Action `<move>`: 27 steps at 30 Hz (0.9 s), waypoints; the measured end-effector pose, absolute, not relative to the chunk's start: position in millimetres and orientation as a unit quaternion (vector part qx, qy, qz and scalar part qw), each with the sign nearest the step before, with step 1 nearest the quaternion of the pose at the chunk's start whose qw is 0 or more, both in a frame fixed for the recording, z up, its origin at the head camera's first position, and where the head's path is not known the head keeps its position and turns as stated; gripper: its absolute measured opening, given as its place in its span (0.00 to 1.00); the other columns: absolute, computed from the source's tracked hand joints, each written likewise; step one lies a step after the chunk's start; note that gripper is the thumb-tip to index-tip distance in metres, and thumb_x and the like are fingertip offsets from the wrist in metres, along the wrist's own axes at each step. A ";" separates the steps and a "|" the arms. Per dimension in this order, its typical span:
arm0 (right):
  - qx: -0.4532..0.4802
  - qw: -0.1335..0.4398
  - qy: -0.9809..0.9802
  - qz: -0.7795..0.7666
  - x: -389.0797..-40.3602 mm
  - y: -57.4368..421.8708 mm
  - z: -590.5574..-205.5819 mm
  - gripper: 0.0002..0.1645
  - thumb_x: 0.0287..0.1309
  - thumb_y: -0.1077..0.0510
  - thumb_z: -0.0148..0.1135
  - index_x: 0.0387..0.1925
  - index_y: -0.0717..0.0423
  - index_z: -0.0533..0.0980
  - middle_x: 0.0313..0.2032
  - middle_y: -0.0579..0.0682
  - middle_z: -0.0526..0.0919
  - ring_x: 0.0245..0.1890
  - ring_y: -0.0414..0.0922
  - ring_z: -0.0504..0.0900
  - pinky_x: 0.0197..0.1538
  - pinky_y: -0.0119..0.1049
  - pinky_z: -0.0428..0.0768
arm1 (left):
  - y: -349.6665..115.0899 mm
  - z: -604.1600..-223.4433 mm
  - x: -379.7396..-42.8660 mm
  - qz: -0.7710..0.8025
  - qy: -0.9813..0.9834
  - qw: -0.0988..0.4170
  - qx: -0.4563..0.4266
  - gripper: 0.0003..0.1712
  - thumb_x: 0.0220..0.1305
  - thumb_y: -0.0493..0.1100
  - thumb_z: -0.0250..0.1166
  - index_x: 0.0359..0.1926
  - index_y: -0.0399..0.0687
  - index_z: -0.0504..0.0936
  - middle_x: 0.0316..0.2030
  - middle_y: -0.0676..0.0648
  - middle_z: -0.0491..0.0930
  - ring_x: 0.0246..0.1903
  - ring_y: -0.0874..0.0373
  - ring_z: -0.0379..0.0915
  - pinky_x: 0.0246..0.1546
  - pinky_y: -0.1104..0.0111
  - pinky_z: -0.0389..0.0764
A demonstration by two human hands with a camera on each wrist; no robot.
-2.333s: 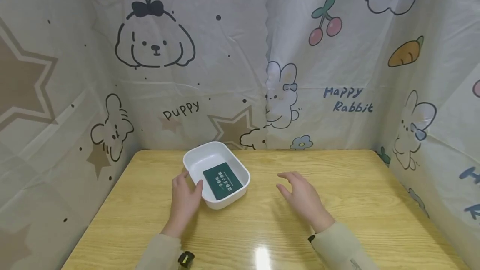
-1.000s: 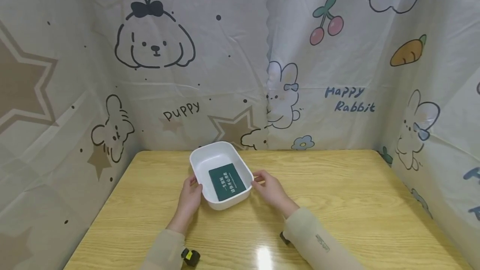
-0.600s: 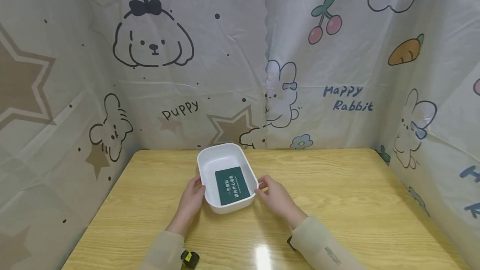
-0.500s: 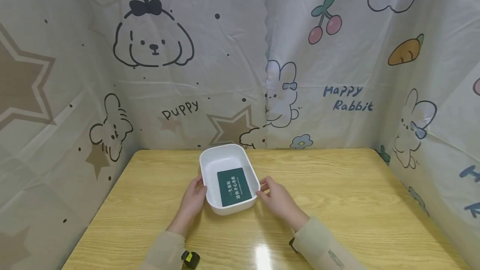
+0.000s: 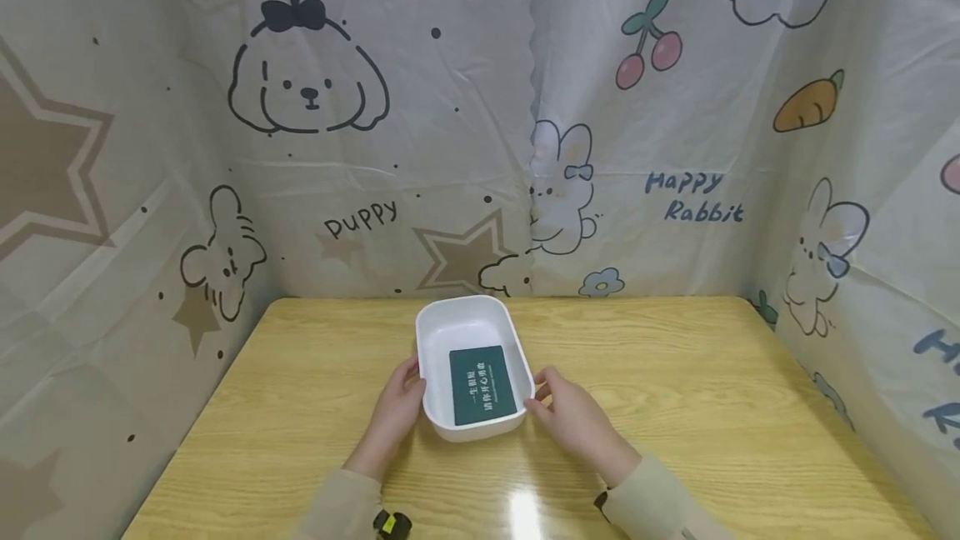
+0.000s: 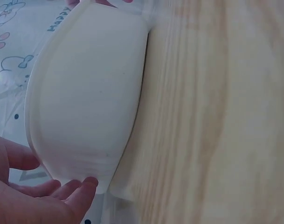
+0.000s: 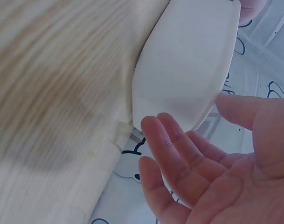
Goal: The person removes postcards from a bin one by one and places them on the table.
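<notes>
A white rectangular plastic basin (image 5: 457,319) with rounded corners stands on the table, its long side running away from me. Inside it, towards the near end, lies a dark green booklet (image 5: 483,386) with white writing on its cover. My left hand (image 5: 396,407) grips the basin's left side; in the left wrist view its thumb is at the rim and its fingertips (image 6: 90,182) lie against the outer wall. My right hand (image 5: 577,419) holds the right side, thumb by the rim, fingers (image 7: 155,130) on the wall below. Neither hand touches the booklet.
The wooden table (image 5: 675,357) reaches to a patterned curtain (image 5: 465,107) at the back and both sides. A bright light reflection lies on the near part of the tabletop. Dark straps show at both sleeve cuffs.
My right hand came in from the right and took hold of the basin. Both hands then moved it right and towards me, turning it straighter, with the booklet inside.
</notes>
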State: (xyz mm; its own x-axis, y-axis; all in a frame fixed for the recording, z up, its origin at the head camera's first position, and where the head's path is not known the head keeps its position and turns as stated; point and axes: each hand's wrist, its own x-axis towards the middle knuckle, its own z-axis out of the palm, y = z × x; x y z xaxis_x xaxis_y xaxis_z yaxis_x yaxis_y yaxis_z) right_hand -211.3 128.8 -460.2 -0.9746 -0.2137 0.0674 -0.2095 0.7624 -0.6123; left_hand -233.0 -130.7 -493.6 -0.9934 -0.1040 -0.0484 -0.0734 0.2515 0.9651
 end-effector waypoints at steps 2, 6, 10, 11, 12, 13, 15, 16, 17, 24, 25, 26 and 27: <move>-0.113 0.001 0.940 -0.321 -206.3 131.1 -458.6 0.19 0.60 0.52 0.61 0.49 0.57 0.71 0.39 0.53 0.83 0.31 0.41 0.79 0.32 0.39 0.82 | -128.4 -493.9 -230.3 -0.610 -0.790 0.009 0.056 0.29 0.69 0.41 0.49 0.69 0.39 0.59 0.67 0.32 0.62 0.64 0.37 0.56 0.66 0.41 0.58; -0.118 -0.006 0.941 -0.317 -196.3 135.4 -457.0 0.19 0.59 0.52 0.61 0.48 0.56 0.71 0.39 0.53 0.83 0.30 0.41 0.80 0.30 0.38 0.81 | -123.9 -494.3 -223.3 -0.618 -0.785 0.004 0.054 0.29 0.70 0.41 0.49 0.69 0.41 0.59 0.67 0.32 0.62 0.65 0.37 0.55 0.66 0.41 0.59; -0.120 -0.014 0.943 -0.311 -188.7 138.5 -458.0 0.18 0.58 0.52 0.62 0.47 0.56 0.72 0.40 0.54 0.83 0.29 0.40 0.80 0.29 0.36 0.81 | -119.2 -493.4 -216.3 -0.625 -0.779 0.009 0.050 0.28 0.70 0.40 0.48 0.69 0.40 0.60 0.66 0.31 0.63 0.64 0.37 0.57 0.65 0.41 0.61; -0.120 -0.016 0.943 -0.310 -187.1 138.9 -458.4 0.18 0.58 0.52 0.62 0.47 0.56 0.72 0.40 0.54 0.83 0.28 0.40 0.80 0.29 0.36 0.80 | -118.5 -493.1 -214.8 -0.625 -0.779 0.011 0.049 0.28 0.70 0.40 0.48 0.69 0.40 0.61 0.66 0.31 0.64 0.63 0.37 0.58 0.65 0.41 0.62; -0.120 -0.018 0.944 -0.308 -185.7 139.3 -458.9 0.18 0.58 0.52 0.62 0.46 0.55 0.72 0.40 0.54 0.83 0.28 0.40 0.80 0.28 0.35 0.80 | -117.7 -492.3 -213.5 -0.626 -0.778 0.010 0.051 0.28 0.70 0.41 0.48 0.69 0.40 0.61 0.66 0.31 0.64 0.63 0.37 0.58 0.65 0.42 0.62; -0.121 -0.020 0.944 -0.306 -184.4 139.6 -459.2 0.18 0.58 0.52 0.62 0.46 0.55 0.72 0.40 0.54 0.83 0.28 0.40 0.80 0.28 0.35 0.80 | -117.1 -491.5 -212.1 -0.626 -0.778 0.011 0.050 0.27 0.70 0.40 0.48 0.69 0.40 0.61 0.66 0.31 0.64 0.63 0.37 0.58 0.65 0.41 0.62; -0.121 -0.023 0.944 -0.305 -181.4 140.0 -459.1 0.17 0.57 0.52 0.62 0.45 0.55 0.72 0.40 0.54 0.83 0.28 0.40 0.80 0.27 0.36 0.80 | -116.4 -490.8 -210.0 -0.629 -0.775 0.009 0.052 0.27 0.70 0.41 0.49 0.69 0.41 0.61 0.66 0.32 0.64 0.64 0.37 0.58 0.65 0.42 0.62; -0.122 -0.025 0.944 -0.307 -179.9 140.7 -459.0 0.17 0.57 0.52 0.63 0.45 0.55 0.72 0.40 0.54 0.83 0.28 0.40 0.80 0.27 0.36 0.80 | -115.8 -490.5 -209.2 -0.632 -0.773 0.008 0.052 0.27 0.70 0.41 0.48 0.69 0.41 0.61 0.66 0.32 0.64 0.64 0.38 0.58 0.65 0.42 0.62; -0.121 -0.026 0.944 -0.307 -178.5 141.3 -459.1 0.17 0.57 0.52 0.63 0.45 0.55 0.72 0.40 0.53 0.83 0.28 0.40 0.81 0.28 0.36 0.80 | -115.3 -490.7 -208.5 -0.634 -0.772 0.007 0.051 0.27 0.70 0.41 0.48 0.69 0.41 0.61 0.67 0.32 0.64 0.64 0.38 0.58 0.65 0.42 0.61; -0.115 -0.011 0.942 -0.315 -169.1 144.3 -459.5 0.18 0.57 0.49 0.62 0.43 0.54 0.71 0.28 0.47 0.79 0.23 0.37 0.75 0.24 0.35 0.77 | -112.2 -492.8 -202.1 -0.639 -0.768 0.004 0.046 0.27 0.70 0.40 0.46 0.69 0.42 0.60 0.67 0.32 0.63 0.64 0.39 0.58 0.65 0.42 0.61; -0.115 -0.010 0.942 -0.316 -167.7 144.4 -459.5 0.18 0.57 0.49 0.62 0.43 0.54 0.70 0.27 0.46 0.78 0.22 0.37 0.75 0.24 0.35 0.77 | -111.6 -493.0 -201.1 -0.636 -0.770 0.005 0.045 0.27 0.70 0.40 0.46 0.69 0.42 0.61 0.67 0.32 0.63 0.64 0.38 0.58 0.65 0.42 0.61; -0.115 -0.010 0.942 -0.315 -166.4 144.6 -459.4 0.18 0.58 0.49 0.62 0.43 0.54 0.70 0.26 0.45 0.78 0.22 0.36 0.74 0.23 0.35 0.76 | -111.1 -493.0 -200.1 -0.635 -0.771 0.005 0.045 0.27 0.70 0.40 0.46 0.69 0.41 0.61 0.67 0.32 0.64 0.64 0.38 0.58 0.65 0.41 0.60; -0.115 -0.010 0.942 -0.315 -165.1 144.6 -459.3 0.18 0.58 0.49 0.62 0.43 0.54 0.70 0.26 0.45 0.77 0.21 0.36 0.73 0.22 0.35 0.76 | -110.6 -492.9 -199.1 -0.633 -0.773 0.005 0.045 0.27 0.70 0.40 0.46 0.69 0.42 0.61 0.67 0.32 0.64 0.64 0.38 0.58 0.65 0.41 0.60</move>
